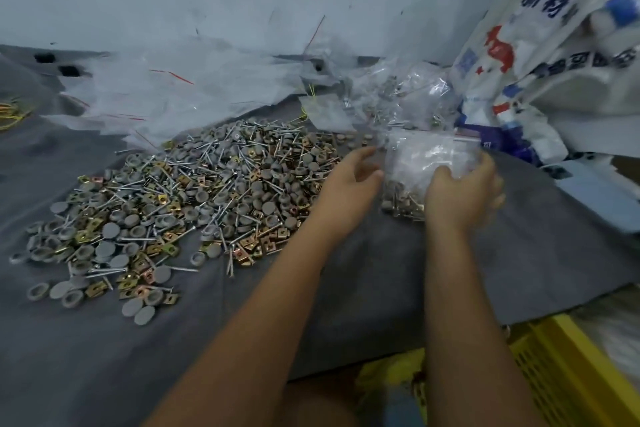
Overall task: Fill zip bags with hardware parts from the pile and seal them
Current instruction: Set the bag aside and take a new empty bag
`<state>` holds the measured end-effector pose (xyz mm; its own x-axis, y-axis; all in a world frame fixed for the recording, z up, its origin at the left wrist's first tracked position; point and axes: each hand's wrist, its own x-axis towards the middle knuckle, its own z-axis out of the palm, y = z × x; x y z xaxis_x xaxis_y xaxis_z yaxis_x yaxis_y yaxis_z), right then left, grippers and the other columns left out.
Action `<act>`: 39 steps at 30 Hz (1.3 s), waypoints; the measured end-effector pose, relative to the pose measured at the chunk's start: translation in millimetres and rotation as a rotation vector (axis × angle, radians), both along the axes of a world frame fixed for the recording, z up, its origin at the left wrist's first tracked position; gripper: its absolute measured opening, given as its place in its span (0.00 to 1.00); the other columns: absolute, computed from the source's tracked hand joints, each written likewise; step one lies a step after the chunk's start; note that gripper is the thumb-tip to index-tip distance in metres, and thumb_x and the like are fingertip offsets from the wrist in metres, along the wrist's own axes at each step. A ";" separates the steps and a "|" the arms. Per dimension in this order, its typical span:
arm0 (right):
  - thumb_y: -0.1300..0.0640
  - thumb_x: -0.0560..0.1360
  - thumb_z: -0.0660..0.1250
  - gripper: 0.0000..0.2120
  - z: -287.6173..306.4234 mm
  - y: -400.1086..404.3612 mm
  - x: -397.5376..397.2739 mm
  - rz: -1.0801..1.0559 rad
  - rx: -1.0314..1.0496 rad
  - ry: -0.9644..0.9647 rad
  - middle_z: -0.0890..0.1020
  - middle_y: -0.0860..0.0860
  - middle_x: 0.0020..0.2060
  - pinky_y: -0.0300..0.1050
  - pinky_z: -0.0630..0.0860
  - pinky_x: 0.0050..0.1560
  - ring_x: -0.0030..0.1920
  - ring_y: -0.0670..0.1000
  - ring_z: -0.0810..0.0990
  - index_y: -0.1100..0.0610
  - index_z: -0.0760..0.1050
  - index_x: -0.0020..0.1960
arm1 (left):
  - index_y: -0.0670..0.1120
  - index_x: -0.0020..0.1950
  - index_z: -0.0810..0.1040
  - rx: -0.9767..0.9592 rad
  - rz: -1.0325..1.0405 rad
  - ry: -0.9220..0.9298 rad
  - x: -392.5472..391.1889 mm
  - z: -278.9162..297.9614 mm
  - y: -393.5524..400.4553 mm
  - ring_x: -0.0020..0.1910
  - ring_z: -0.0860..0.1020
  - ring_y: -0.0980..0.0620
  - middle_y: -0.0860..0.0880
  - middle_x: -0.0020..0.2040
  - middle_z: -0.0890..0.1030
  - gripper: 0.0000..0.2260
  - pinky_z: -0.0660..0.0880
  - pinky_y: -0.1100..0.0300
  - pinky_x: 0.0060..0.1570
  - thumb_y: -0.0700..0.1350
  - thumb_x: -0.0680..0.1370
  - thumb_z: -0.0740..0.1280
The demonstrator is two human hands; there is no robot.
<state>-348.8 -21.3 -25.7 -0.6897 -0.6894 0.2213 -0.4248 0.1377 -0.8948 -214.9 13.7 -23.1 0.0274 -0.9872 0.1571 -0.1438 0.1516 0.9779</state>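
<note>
The fingers [485, 163] of the right hand [462, 192] curl round a clear zip bag [429, 163] and hold it upright just above the grey cloth [346, 305]; the hand is blurred, so the exact grip is hard to read. Hardware parts sit in the bottom of the bag, and its red seal strip is at the top. The left hand [349, 177] is just beside the bag on its left, fingers loosely spread and holding nothing; whether they touch the bag cannot be told. To the left of both hands lies the pile [173, 204] of grey round caps, screws and brass-coloured square nuts, spread wide over the cloth. Behind the pile, a heap of empty bags [173, 87] leans toward the wall. Filled bags [408, 94] lie behind the held one. A printed woven sack [540, 45] crowds in at the right, close behind the right hand. A yellow crate [568, 371] sits at the lower right, beyond the cloth's edge.
</note>
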 end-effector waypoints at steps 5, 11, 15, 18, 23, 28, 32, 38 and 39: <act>0.57 0.71 0.67 0.27 1.4 9.1 43.4 0.079 -0.099 0.093 0.67 0.52 0.70 0.50 0.54 0.69 0.71 0.56 0.61 0.50 0.69 0.70 | 0.41 0.64 0.76 0.028 0.017 0.027 9.2 -8.7 5.6 0.56 0.79 0.51 0.42 0.58 0.81 0.13 0.73 0.67 0.53 0.35 0.81 0.60; 0.59 0.76 0.62 0.12 0.0 7.2 107.8 0.407 -0.201 0.175 0.75 0.52 0.60 0.49 0.62 0.64 0.64 0.54 0.68 0.51 0.77 0.58 | 0.45 0.52 0.79 -0.051 0.126 0.109 50.3 3.3 9.9 0.39 0.79 0.65 0.54 0.43 0.82 0.11 0.74 0.71 0.40 0.33 0.80 0.60; 0.55 0.77 0.60 0.13 4.2 -18.3 138.5 0.599 -0.131 0.307 0.79 0.52 0.57 0.48 0.66 0.61 0.61 0.54 0.71 0.53 0.79 0.57 | 0.44 0.55 0.80 -0.060 0.220 0.112 91.3 9.7 13.8 0.50 0.82 0.57 0.49 0.49 0.84 0.13 0.78 0.63 0.53 0.33 0.80 0.59; 0.51 0.78 0.58 0.17 7.7 -56.5 150.1 0.681 0.029 0.460 0.78 0.54 0.59 0.50 0.70 0.60 0.60 0.56 0.73 0.55 0.77 0.61 | 0.50 0.50 0.80 -0.039 0.308 0.123 118.7 10.6 11.2 0.54 0.81 0.53 0.48 0.52 0.84 0.14 0.77 0.61 0.56 0.35 0.81 0.58; 0.47 0.78 0.54 0.18 14.8 -118.6 157.8 0.860 0.265 0.419 0.78 0.55 0.59 0.55 0.71 0.62 0.60 0.59 0.73 0.54 0.76 0.59 | 0.53 0.45 0.80 -0.026 0.386 0.130 140.7 9.0 -4.7 0.52 0.81 0.53 0.51 0.48 0.84 0.15 0.76 0.59 0.57 0.36 0.80 0.59; 0.38 0.77 0.51 0.28 16.8 -159.2 166.5 0.850 0.514 0.446 0.71 0.58 0.69 0.56 0.67 0.67 0.67 0.61 0.69 0.53 0.71 0.69 | 0.54 0.46 0.81 -0.016 0.390 0.101 142.0 -3.3 -12.8 0.50 0.82 0.55 0.54 0.47 0.84 0.15 0.77 0.60 0.53 0.37 0.80 0.60; 0.39 0.81 0.49 0.29 9.9 -165.5 168.7 0.899 0.639 0.400 0.66 0.59 0.73 0.54 0.66 0.69 0.69 0.60 0.67 0.56 0.66 0.73 | 0.51 0.46 0.82 -0.022 0.382 0.184 143.2 -5.0 -12.6 0.49 0.82 0.54 0.53 0.45 0.85 0.15 0.78 0.62 0.54 0.36 0.80 0.59; 0.50 0.80 0.53 0.19 19.5 -138.0 170.2 0.715 0.223 0.530 0.77 0.60 0.58 0.53 0.72 0.58 0.57 0.60 0.76 0.60 0.76 0.59 | 0.47 0.48 0.82 -0.037 0.402 0.286 146.0 -4.1 -8.6 0.51 0.83 0.51 0.47 0.48 0.85 0.14 0.78 0.64 0.52 0.34 0.80 0.58; 0.54 0.80 0.55 0.15 23.7 -129.1 172.4 0.680 0.078 0.514 0.79 0.59 0.52 0.49 0.73 0.52 0.52 0.59 0.78 0.61 0.78 0.54 | 0.46 0.49 0.82 -0.039 0.407 0.289 146.4 -3.7 -7.6 0.51 0.83 0.51 0.47 0.49 0.85 0.14 0.78 0.64 0.52 0.34 0.80 0.59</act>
